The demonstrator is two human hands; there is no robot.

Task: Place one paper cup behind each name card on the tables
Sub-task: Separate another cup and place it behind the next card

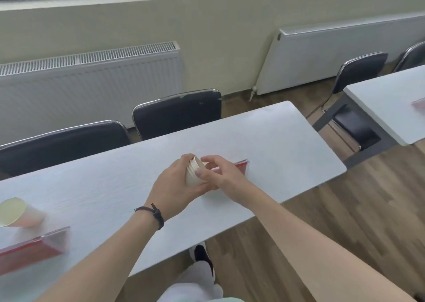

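The fingers (200, 173) of the right hand (220, 177) pinch the rim of the topmost cup in a stack of paper cups (194, 175), thumb on the near side of the rim and the other fingertips over its mouth, while the left hand (177, 186) wraps around the body of the stack from the left and grips it firmly, tilted with the open ends pointing away and to the right. The cups are plain off-white with rolled rims showing as tight nested rings; no print or logo can be read on them. The stack is held just above the white table (287, 145), directly in front of a red name card (239, 164) in a clear holder, most of which is hidden by the right hand; any writing on it cannot be seen. A dark cord bracelet (154, 213) circles the left wrist. At the left end of the same table one paper cup (18, 212) stands just behind a second red name card (34, 248), both blurred, so the orange tint on that cup's side may be a pattern or a reflection. Dark chairs (177, 115) line the far side.
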